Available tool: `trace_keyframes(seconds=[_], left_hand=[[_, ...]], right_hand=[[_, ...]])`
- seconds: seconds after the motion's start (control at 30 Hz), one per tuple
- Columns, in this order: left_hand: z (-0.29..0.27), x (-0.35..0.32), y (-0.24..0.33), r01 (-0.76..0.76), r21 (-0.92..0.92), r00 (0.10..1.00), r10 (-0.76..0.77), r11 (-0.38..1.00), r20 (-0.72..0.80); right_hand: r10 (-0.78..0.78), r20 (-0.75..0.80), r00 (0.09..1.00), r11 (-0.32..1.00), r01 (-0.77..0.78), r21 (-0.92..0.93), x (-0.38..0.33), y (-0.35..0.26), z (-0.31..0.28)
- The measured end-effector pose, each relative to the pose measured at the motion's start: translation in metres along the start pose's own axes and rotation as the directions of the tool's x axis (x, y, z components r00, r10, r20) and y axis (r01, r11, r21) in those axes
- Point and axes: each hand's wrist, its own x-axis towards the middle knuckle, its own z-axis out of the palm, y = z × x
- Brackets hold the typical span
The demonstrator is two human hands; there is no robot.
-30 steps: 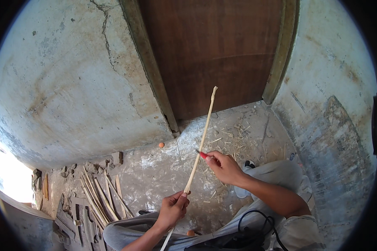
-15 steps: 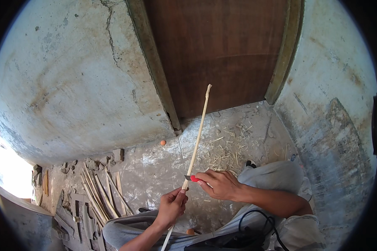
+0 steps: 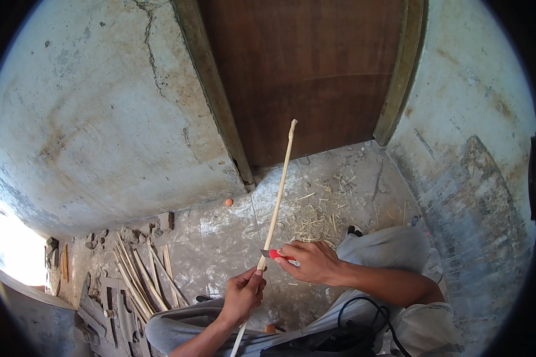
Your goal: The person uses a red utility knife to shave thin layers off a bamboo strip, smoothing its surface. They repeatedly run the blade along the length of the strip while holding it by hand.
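Where the pale plastered wall (image 3: 101, 119) meets the brown wooden door (image 3: 307, 71), a tiled floor (image 3: 232, 238) spreads below, seen past the person's grey-trousered legs (image 3: 387, 250). Split cane strips (image 3: 140, 276) lie fanned on the floor at lower left, and a scatter of pale shavings (image 3: 321, 214) lies near the door's foot. A long, thin cane (image 3: 278, 196) rises slightly tilted from the lower centre toward the door, its upper tip free. The left hand (image 3: 243, 294) is closed around the cane's lower part, holding it up. The right hand (image 3: 312, 262), just beside and above the left, is closed on a red-handled knife (image 3: 275, 254), whose short blade touches the cane just above the left hand. A small orange object (image 3: 228, 202) lies on the tiles near the door frame.
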Motion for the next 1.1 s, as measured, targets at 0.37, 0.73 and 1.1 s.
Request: trace_keyframes(seconds=[0.37, 0.73, 1.1], left_hand=[[0.004, -0.005, 0.004, 0.046, -0.024, 0.998, -0.045, 0.999, 0.034], [0.003, -0.002, -0.001, 0.006, -0.003, 1.000, -0.006, 1.000, 0.029], [0.004, -0.012, -0.002, -0.009, -0.014, 0.998, 0.009, 1.000, 0.059]], right_hand=[[0.069, -0.027, 0.997, 0.998, -0.069, 0.008, 0.010, 0.004, -0.007], [0.122, -0.010, 0.992, 0.992, -0.122, -0.002, 0.013, 0.004, -0.015], [0.170, -0.189, 0.967, 0.984, -0.178, -0.027, 0.029, 0.022, -0.034]])
